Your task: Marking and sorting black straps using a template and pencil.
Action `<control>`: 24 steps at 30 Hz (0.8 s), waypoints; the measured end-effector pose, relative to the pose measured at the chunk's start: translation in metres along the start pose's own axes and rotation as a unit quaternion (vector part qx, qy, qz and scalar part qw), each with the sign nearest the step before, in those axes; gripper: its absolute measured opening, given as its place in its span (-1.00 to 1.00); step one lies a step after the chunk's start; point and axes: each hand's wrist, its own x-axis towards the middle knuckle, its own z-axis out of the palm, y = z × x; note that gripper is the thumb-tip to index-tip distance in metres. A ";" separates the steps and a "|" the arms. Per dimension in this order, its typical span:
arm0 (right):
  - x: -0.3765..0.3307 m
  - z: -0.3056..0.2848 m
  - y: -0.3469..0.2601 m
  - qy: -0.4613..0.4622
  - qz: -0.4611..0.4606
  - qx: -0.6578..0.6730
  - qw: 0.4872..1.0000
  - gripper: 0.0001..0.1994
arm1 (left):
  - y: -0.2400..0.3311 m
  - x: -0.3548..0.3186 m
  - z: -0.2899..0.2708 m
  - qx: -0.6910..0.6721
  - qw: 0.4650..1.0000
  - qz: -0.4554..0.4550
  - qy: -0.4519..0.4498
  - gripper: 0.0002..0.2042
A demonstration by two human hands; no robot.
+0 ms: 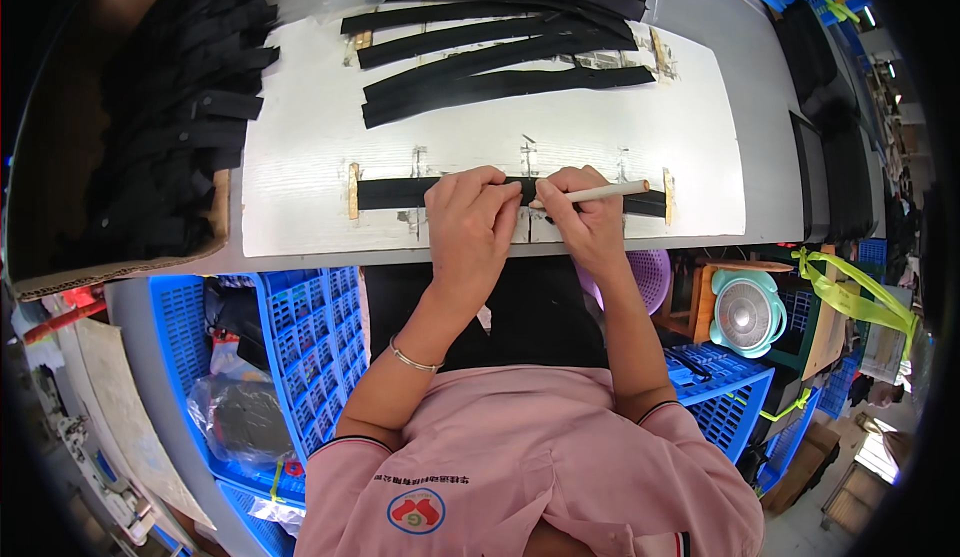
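A black fabric strip [395,194] lies lengthwise on a white board [300,137], between two yellowish tape marks near the board's front edge. My left hand [472,212] rests on the strip's middle, its fingers bent and pressed down on the cloth. Just to the right, my right hand [585,212] grips a white pencil [610,192], with the tip down at the strip near the dark centre mark. The fingers hide part of the strip and the pencil's point. Farther back on the board lie several more black strips [500,92], loosely fanned out.
On the left stands a cardboard box [130,275] heaped with black strips [180,127]. Dark cases [840,147] line the table's right end. Below the table are blue plastic crates [315,342], a purple basket [650,282] and a teal-rimmed round object [750,312].
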 end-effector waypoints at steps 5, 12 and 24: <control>0.001 0.001 0.002 -0.002 -0.012 -0.009 1.000 -0.80 | 0.002 0.001 0.000 0.000 1.000 -0.006 -0.001 -0.86; -0.002 -0.004 0.003 0.001 -0.012 -0.014 1.000 -0.82 | 0.003 0.002 0.001 -0.001 1.000 0.008 -0.008 -0.86; -0.079 -0.058 0.024 0.200 -0.046 -0.322 0.924 -0.59 | 0.007 0.001 0.001 0.036 0.999 -0.005 -0.025 -0.90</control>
